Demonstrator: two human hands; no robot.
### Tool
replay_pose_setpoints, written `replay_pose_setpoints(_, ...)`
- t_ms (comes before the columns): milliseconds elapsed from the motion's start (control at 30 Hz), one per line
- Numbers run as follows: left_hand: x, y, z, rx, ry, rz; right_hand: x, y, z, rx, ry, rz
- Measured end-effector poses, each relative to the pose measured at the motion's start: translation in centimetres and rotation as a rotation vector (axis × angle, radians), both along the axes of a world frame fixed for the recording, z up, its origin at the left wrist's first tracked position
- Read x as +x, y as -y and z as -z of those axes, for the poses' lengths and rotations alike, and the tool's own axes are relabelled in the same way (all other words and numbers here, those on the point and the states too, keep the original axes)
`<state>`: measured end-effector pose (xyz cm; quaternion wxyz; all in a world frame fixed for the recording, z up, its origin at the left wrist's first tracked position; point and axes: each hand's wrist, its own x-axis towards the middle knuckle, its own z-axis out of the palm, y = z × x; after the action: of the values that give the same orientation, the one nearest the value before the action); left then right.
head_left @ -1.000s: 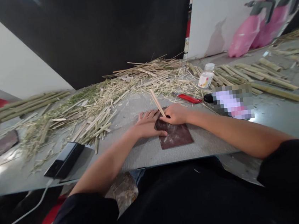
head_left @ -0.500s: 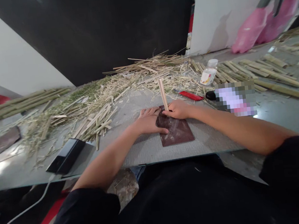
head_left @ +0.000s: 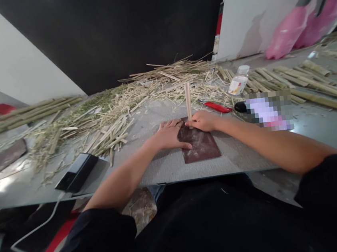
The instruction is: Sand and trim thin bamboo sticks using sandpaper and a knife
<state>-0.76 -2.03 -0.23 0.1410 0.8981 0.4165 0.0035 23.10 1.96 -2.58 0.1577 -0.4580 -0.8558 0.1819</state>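
A dark brown sheet of sandpaper (head_left: 202, 148) lies on the grey table (head_left: 167, 168) in front of me. My left hand (head_left: 169, 136) rests flat on its left edge, fingers stretched out. My right hand (head_left: 202, 120) is closed around the lower end of a pale bamboo stick (head_left: 187, 96). The stick stands nearly upright, its bottom end pressed on the far part of the sandpaper. White dust marks the sheet.
Split bamboo strips and shavings (head_left: 112, 134) cover the far half of the table. A red cutter (head_left: 217, 107), a small plastic bottle (head_left: 237, 80) and green bamboo poles (head_left: 302, 84) lie to the right. A black power bank (head_left: 77, 172) with a cable sits left, near another sandpaper sheet (head_left: 10, 154).
My right hand has swung the stick from leaning left to almost vertical, still on the sandpaper. My left hand has stayed flat on the sheet.
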Motion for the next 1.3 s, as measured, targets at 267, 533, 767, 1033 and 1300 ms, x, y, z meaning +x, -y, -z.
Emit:
replay_pose_setpoints(267,0.6,0.9,-0.1,0.116,0.421,-0.075,-0.9,2.7,-0.9,-0.205,-0.554,0.016)
replay_pose_setpoints(533,1.4,1.6,-0.4,-0.115,0.813,0.028,-0.5,3.4,-1.2,-0.230,-0.592,-0.022)
replay_pose_setpoints(767,1.1,1.5,-0.9,-0.199,0.863,-0.025,-0.7,3.6,-1.8,-0.165,-0.684,-0.026)
replay_pose_setpoints(1033,2.1,2.6,-0.8,-0.102,0.951,-0.204,-1.8,4.6,-1.9,-0.254,-0.908,0.055)
replay_pose_setpoints(1300,1.6,2.1,-0.8,-0.473,1.234,-0.248,-1.1,4.6,-2.9,-0.451,-1.151,0.117)
